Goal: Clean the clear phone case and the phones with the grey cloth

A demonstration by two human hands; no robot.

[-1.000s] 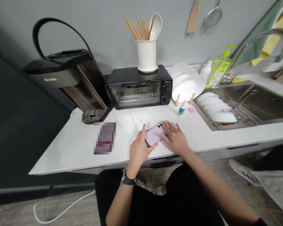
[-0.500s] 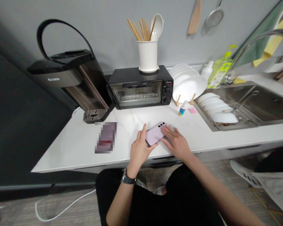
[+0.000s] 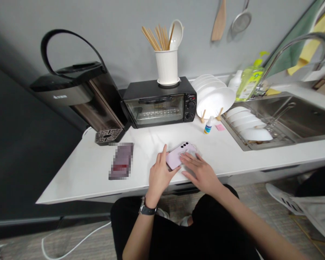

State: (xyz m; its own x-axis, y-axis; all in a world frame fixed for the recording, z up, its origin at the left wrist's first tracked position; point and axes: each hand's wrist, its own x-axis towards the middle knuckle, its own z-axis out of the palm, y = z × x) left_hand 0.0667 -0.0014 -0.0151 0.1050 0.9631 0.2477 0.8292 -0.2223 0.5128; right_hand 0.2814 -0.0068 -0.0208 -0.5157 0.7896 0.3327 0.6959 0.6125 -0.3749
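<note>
A lilac phone (image 3: pixel 174 157) is lying back side up at the front of the white counter, its several black camera lenses at the far right end. My left hand (image 3: pixel 159 173) grips its left end, thumb along the near edge and index finger pointing up past the far corner. Over the right part of the phone's back, my right hand (image 3: pixel 202 173) presses a thin, pale grey cloth (image 3: pixel 193 148) with nearly straight fingers. Most of the cloth is hidden beneath those fingers. A small spray bottle (image 3: pixel 208 125) with a blue and yellow label stands beyond my right hand.
Left of my hands lies a pixelated, dark purple flat object (image 3: pixel 121 160). A water dispenser (image 3: pixel 97 101), a toaster oven (image 3: pixel 157 108) and a rack of white plates (image 3: pixel 215 97) line the wall. Right is a sink (image 3: pixel 300 119) with bowls; a pink note (image 3: pixel 220 127) lies near it.
My right hand has slid toward the near left across the phone's back, with the cloth, uncovering the camera lenses. My left hand keeps its grip. The view has shifted slightly.
</note>
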